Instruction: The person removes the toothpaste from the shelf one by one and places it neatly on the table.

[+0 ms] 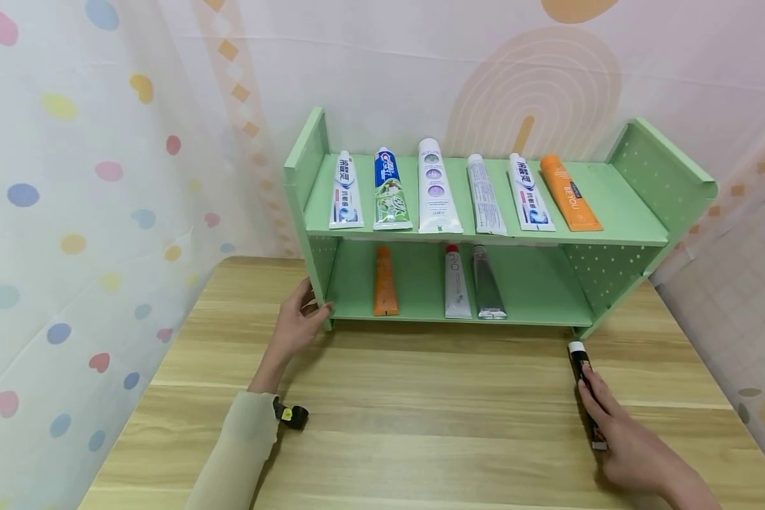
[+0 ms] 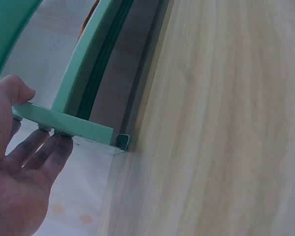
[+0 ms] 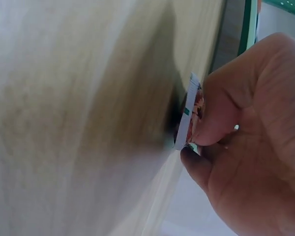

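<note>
At the lower left corner of a green two-tier shelf (image 1: 535,283), my left hand (image 1: 296,324) grips the edge of the side panel (image 2: 69,123), thumb on one face and fingers on the other. My right hand (image 1: 634,443) holds a black toothpaste tube (image 1: 579,363) with a white cap, low over the table in front of the shelf's right end. The cap points toward the shelf. In the right wrist view, the tube's flat crimped end (image 3: 187,114) shows between thumb and fingers. On the lower tier lie an orange tube (image 1: 385,283), a white red-capped tube (image 1: 457,287) and a dark grey tube (image 1: 487,287).
Several toothpaste tubes lie side by side on the upper tier, among them a blue-green tube (image 1: 392,191) and an orange tube (image 1: 571,195) at the right. The shelf stands at the back of a wooden table (image 1: 421,411), before a patterned curtain (image 1: 382,64).
</note>
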Available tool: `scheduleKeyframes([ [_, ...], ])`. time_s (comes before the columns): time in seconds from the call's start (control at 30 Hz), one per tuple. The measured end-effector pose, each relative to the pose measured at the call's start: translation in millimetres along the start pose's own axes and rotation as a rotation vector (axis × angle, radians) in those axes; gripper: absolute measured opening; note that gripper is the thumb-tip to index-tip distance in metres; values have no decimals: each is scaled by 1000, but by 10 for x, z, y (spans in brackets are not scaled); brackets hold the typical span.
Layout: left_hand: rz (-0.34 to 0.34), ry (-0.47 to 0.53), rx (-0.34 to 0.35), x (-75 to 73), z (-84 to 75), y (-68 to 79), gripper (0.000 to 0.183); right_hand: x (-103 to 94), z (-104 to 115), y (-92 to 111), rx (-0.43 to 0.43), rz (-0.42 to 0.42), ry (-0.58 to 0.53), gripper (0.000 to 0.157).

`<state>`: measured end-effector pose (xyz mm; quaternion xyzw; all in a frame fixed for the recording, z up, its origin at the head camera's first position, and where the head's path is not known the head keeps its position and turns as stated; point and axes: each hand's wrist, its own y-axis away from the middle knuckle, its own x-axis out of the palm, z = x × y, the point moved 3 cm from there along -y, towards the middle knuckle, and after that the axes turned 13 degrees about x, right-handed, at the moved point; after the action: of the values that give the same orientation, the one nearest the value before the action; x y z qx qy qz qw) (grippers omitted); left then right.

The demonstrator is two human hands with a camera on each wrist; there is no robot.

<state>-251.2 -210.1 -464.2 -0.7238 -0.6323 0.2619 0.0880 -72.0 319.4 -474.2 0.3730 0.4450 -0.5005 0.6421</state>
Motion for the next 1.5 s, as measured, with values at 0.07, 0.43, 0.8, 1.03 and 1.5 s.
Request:
scheduleKeyframes([
  [0.07, -1, 1, 1, -1, -8, -1, 68, -24, -5, -7, 15, 19, -21, 101],
  [0.43, 4, -6, -5, -6, -14, 2, 69, -240, 15, -118, -10, -154, -47, 65],
  [0.8, 5, -10, -8, -5, 9, 21, 70, -527, 117, -232, -3, -293, -170, 74],
  [1.03, 1, -5, -6, -13, -6, 14, 69, -784, 258, -314, 41, -299, -216, 85],
  [1.5, -16, 3, -11, -16, -28, 5, 69, -1126, 438, -416, -48, -414, -347, 92],
])
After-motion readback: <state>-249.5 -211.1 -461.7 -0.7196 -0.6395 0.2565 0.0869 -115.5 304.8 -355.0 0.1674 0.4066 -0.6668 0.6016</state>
